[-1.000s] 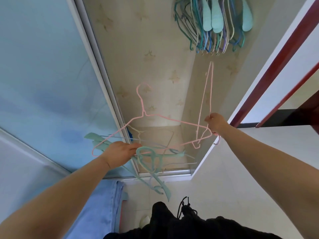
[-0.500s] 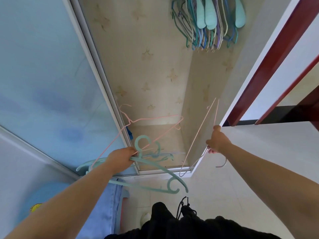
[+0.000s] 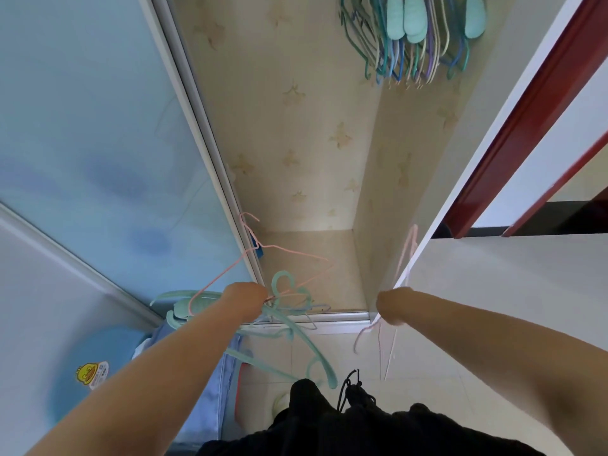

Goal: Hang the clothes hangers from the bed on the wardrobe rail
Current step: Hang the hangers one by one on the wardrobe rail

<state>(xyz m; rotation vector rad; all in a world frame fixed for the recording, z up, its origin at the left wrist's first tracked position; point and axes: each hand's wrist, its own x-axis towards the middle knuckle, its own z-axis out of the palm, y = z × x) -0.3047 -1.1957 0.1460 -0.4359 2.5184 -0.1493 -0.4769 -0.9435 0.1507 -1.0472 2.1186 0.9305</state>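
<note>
1. Tangling is judged the chief risk: several hangers are bunched in the left hand (image 3: pixel 245 299), closed around them, with a pink wire hanger (image 3: pixel 279 255) and teal plastic hangers (image 3: pixel 296 327) crossed over one another; a hook could be snagged when one is drawn free, and others pulled out with it.
2. Dropping is judged possible, since one teal hanger is seen dangling low toward the floor, near the person's dark clothing (image 3: pixel 329 419).
3. A single thin pale-pink hanger (image 3: pixel 406 258) is held in the right hand (image 3: pixel 390 306), which is closed on it; the exact finger placement cannot be told, as the hand is seen end-on and blurred.
4. A knock against the white wardrobe edge (image 3: pixel 437 225) is judged likely if that hanger is swung, because it lies just beside the edge.
5. The hangers already hung (image 3: pixel 411 37) are seen far up at the top right of the wardrobe interior, well apart from both hands; the rail itself is not shown.
6. The bunch is held at the near left, the single hanger at the near right, with the wardrobe opening between them.
</note>
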